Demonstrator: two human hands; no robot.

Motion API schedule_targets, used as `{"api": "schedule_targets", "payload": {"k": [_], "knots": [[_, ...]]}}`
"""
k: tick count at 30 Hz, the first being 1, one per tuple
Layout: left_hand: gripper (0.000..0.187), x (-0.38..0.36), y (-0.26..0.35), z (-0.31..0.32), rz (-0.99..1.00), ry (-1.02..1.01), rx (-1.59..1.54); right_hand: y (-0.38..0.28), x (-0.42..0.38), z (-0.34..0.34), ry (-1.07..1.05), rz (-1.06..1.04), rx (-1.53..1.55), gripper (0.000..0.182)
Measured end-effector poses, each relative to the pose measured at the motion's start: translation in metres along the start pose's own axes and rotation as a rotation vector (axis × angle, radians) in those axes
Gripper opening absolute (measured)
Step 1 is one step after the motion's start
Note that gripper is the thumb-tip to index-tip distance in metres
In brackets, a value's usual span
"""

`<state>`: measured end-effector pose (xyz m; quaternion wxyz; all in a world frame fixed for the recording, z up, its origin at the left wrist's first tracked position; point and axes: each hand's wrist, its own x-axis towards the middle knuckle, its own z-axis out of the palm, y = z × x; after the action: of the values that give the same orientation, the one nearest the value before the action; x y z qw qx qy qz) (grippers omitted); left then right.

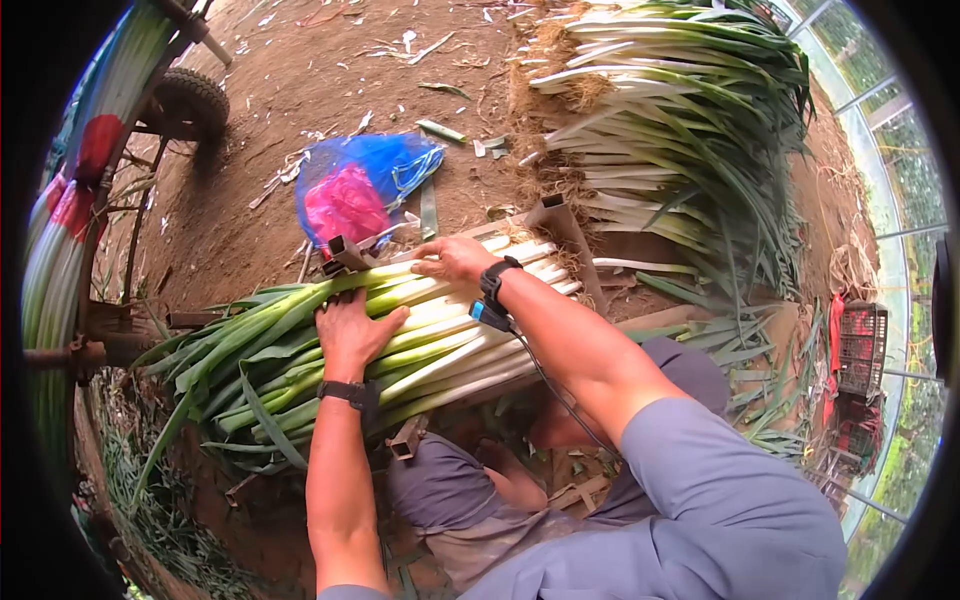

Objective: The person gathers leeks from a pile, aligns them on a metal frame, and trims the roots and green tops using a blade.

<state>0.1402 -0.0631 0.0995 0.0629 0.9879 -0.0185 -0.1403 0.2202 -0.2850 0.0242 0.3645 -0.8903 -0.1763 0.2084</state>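
A thick bundle of long green onions (450, 345) lies across a metal frame (575, 245) in front of me, roots to the right and leaves to the left. My left hand (355, 328) rests on top of the bundle with thumb and fingers spread, pressing on the green part of the stalks. At the far edge, my right hand (462, 262) has its fingers closed around a stalk on the white part, fingertips partly hidden. Both wrists carry black straps, and a cable runs from the right one.
A big pile of green onions (650, 140) lies at the back right. Blue and pink plastic bags (365, 185) sit on the dirt beyond the frame. Wrapped onions (60, 260) and a wheel (190, 103) are at the left. Crates (862, 345) stand far right.
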Motion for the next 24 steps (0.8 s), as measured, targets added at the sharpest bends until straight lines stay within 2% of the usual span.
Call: {"api": "schedule_targets", "payload": {"k": [2, 3, 8, 12, 14, 16, 18, 20, 22, 23, 24], "knots": [[0.09, -0.001, -0.003, 0.002, -0.009, 0.022, 0.024, 0.008, 0.002, -0.006, -0.059, 0.045, 0.015, 0.053], [0.09, -0.002, -0.002, 0.001, 0.01, 0.066, 0.034, 0.009, -0.003, -0.009, -0.02, 0.056, 0.02, 0.056], [0.087, -0.003, -0.001, 0.001, 0.006, 0.06, 0.026, 0.022, -0.009, -0.021, -0.016, 0.127, 0.01, 0.055], [0.086, -0.006, -0.007, 0.003, -0.034, 0.058, 0.047, 0.018, -0.001, -0.01, 0.098, -0.052, -0.064, 0.049], [0.085, -0.001, -0.004, 0.006, 0.001, 0.084, 0.037, 0.004, -0.005, -0.005, 0.283, -0.158, -0.17, 0.043], [0.086, 0.001, 0.002, -0.003, 0.007, 0.011, 0.073, -0.023, -0.008, 0.009, 0.429, -0.238, -0.114, 0.034], [0.086, 0.002, -0.011, 0.022, 0.119, 0.288, 0.146, -0.049, -0.006, 0.011, 0.4, -0.254, -0.078, 0.035], [0.087, 0.0, -0.003, 0.005, 0.101, 0.216, 0.117, -0.051, 0.007, 0.015, 0.369, -0.239, -0.105, 0.038], [0.086, 0.0, 0.003, -0.002, -0.036, -0.005, 0.11, -0.04, 0.013, 0.018, 0.311, -0.212, -0.082, 0.04], [0.083, 0.001, -0.003, 0.008, 0.013, 0.103, 0.122, -0.033, 0.014, 0.019, 0.251, -0.184, -0.062, 0.041], [0.083, 0.001, -0.003, 0.009, 0.012, 0.102, 0.12, -0.026, 0.012, 0.02, 0.248, -0.183, -0.064, 0.041]]}}
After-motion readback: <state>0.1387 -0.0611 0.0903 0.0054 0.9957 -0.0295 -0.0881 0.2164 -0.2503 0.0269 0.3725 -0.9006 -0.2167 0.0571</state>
